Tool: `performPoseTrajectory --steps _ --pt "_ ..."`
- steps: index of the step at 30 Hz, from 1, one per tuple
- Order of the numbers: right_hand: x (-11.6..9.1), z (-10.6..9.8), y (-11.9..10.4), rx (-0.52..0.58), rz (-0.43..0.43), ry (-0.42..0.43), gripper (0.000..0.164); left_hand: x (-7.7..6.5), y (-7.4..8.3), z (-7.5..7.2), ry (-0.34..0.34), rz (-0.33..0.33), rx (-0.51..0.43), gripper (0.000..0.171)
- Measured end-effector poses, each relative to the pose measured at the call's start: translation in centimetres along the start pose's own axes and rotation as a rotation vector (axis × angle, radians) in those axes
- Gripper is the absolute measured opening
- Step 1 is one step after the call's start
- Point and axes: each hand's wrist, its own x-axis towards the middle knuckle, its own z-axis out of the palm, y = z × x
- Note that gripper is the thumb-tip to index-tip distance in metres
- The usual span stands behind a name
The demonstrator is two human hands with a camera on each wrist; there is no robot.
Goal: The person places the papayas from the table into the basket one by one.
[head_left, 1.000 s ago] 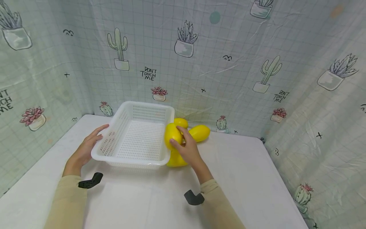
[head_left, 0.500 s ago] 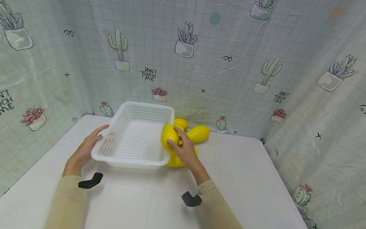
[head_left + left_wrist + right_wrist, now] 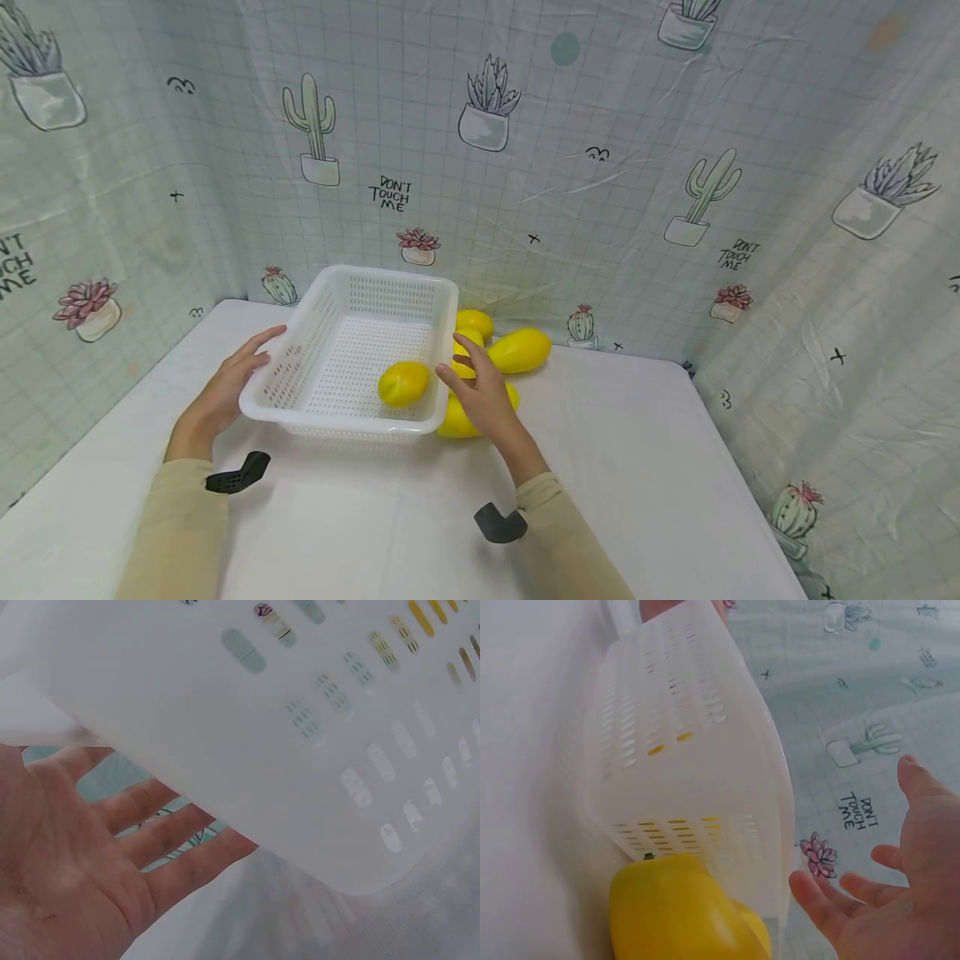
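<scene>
My left hand (image 3: 223, 400) rests along the left side of a white perforated plastic basket (image 3: 348, 422), fingers extended at its rim; in the left wrist view the fingertips pass behind the edge. Inside, near the front right corner, lies a rounded yellow fruit (image 3: 403, 384) with a greenish patch. Held beside the basket's right rim, my right hand (image 3: 487, 396) has its fingers spread and nothing in its grasp. Behind and below it are more yellow pieces, including a long smooth one (image 3: 521, 350) and a bell pepper (image 3: 675, 907) with a green stem, against the basket's outer wall.
Another yellow piece (image 3: 476, 323) sits by the basket's back right corner. The white table (image 3: 615, 467) meets a curtain (image 3: 562, 208) printed with cacti at the back and both sides. Dark wrist-camera mounts (image 3: 501, 523) stick out from the sleeves.
The right hand has carried the yellow fruit left over the rim and let it go; it now lies in the basket. The fingers have spread apart. The left hand and basket have not moved.
</scene>
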Motion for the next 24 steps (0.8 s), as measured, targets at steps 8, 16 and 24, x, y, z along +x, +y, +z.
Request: performPoseTrajectory --steps 8,16,24 --pt "-0.2 -0.4 0.4 -0.003 -0.005 0.014 0.067 0.0 0.1 0.1 0.010 -0.005 0.001 0.054" --pt "-0.3 -0.7 0.9 -0.031 -0.041 0.032 0.064 -0.1 0.3 0.2 0.004 -0.001 -0.008 0.052" --pt "-0.6 -1.0 1.3 -0.020 -0.026 0.052 0.063 -0.2 0.4 0.1 0.002 -0.002 -0.003 0.052"
